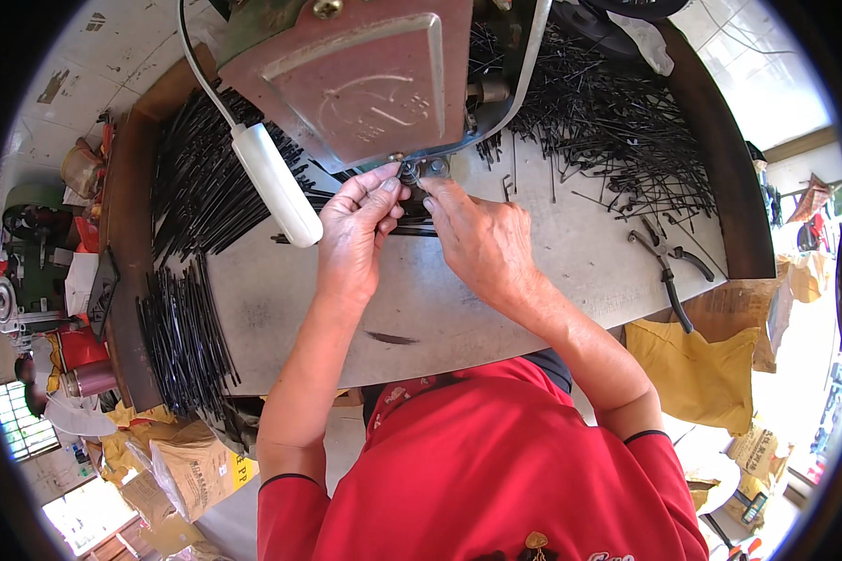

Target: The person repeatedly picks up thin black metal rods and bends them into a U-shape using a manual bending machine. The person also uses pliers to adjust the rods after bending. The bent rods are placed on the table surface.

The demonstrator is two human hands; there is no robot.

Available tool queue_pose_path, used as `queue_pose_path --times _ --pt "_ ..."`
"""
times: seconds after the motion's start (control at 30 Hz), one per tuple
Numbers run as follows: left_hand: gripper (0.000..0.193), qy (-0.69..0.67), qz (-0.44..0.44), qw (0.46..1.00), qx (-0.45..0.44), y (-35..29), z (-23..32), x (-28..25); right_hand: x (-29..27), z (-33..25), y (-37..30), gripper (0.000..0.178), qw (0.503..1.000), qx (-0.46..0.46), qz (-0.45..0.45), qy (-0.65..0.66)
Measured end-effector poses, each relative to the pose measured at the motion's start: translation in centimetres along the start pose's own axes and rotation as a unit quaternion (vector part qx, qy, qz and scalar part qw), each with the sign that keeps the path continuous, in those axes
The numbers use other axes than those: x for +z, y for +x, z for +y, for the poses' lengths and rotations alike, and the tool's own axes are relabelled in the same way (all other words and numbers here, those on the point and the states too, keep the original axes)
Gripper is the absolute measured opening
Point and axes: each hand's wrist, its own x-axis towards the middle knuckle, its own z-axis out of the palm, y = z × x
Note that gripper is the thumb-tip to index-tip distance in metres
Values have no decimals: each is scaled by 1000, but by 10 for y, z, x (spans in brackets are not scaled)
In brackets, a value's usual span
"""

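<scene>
My left hand [354, 234] is raised just below the lower edge of a machine with a worn reddish cover [360, 89]. Its thumb and fingertips pinch together near the machine's small metal working part [430, 168]; what lies between them is too small to make out. My right hand [482, 234] reaches that same metal part from the other side. Its fingers are curled and closed against it, and the fingertips are partly hidden. Thin dark rods [412, 228] lie beneath my hands. Close to my left hand hangs a white elongated lamp [279, 187] on a cable.
Bundles of black rods [185, 327] lie along the table's left side. A tangled heap of bent black rods [617, 140] covers the far right. Pliers [666, 262] rest near the right edge of the grey tabletop [281, 323]. Raised brown boards [122, 280] border it.
</scene>
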Motion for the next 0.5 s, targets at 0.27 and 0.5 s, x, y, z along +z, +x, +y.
queue_pose_path --times 0.27,0.5 --pt "20 31 19 999 17 -2 -1 3 5 -1 0 17 999 33 -25 -16" --pt "19 292 7 952 92 0 26 0 -15 6 19 13 989 57 -91 102"
